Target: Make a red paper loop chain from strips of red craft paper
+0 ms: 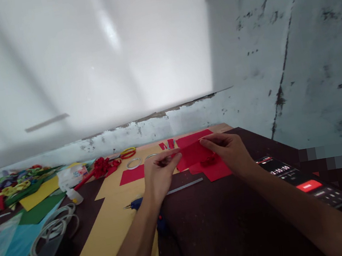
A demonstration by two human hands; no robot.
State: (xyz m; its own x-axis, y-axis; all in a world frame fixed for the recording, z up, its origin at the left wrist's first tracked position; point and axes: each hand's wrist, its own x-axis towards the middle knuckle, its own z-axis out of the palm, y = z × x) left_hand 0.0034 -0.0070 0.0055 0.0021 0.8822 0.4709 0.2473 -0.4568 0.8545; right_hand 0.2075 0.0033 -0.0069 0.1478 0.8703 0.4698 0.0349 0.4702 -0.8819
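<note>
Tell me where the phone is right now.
In the head view the phone lies on the dark table at the right, just beyond the right forearm, its screen lit with a red button.

— Is there any text that can be read here?

— Only a little. On the dark table, at the right side, lies a phone (309, 181) with the screen lit. Near its top there are white digits like a running time. I read "55" in the middle and maybe "50" at the end; the first digits are too blurred.

— Is there something more on this screen?

— A red button below the digits, and small grey marks under it, but no word is readable there.

— And on the papers or the small bottle (73, 194) at the left?

— The bottle has no label I can read. The coloured papers have no print.
</note>
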